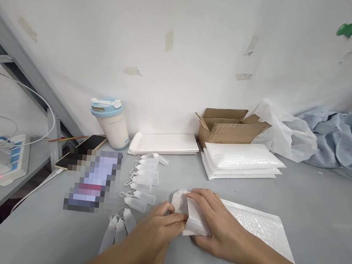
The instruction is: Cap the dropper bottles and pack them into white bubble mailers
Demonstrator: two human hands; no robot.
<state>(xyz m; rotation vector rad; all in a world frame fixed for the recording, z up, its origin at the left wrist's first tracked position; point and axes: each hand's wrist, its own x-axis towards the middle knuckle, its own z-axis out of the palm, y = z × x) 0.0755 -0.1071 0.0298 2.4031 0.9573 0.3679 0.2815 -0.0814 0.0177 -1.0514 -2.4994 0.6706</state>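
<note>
A white bubble mailer (256, 226) lies on the grey table, its open end bent up toward the left. My right hand (213, 221) is closed around that end, thumb underneath and fingers over the top. At the mouth of the mailer, my left hand (160, 232) has curled fingers, their tips partly inside the opening. Whatever those fingers hold is hidden. Left of my hands, several small translucent squeeze bottles (144, 175) with looped caps lie in a column. More squeeze bottles (110, 232) lie nearer to me, partly behind my left forearm.
Stacked bubble mailers (243, 158) sit behind my right hand, before an open cardboard box (231, 132). Flat white mailers (168, 144) lie along the wall. A cup (111, 124), phones (90, 145), a plastic bag (290, 134), blue cloth (343, 140) and a power strip (3, 167) surround them.
</note>
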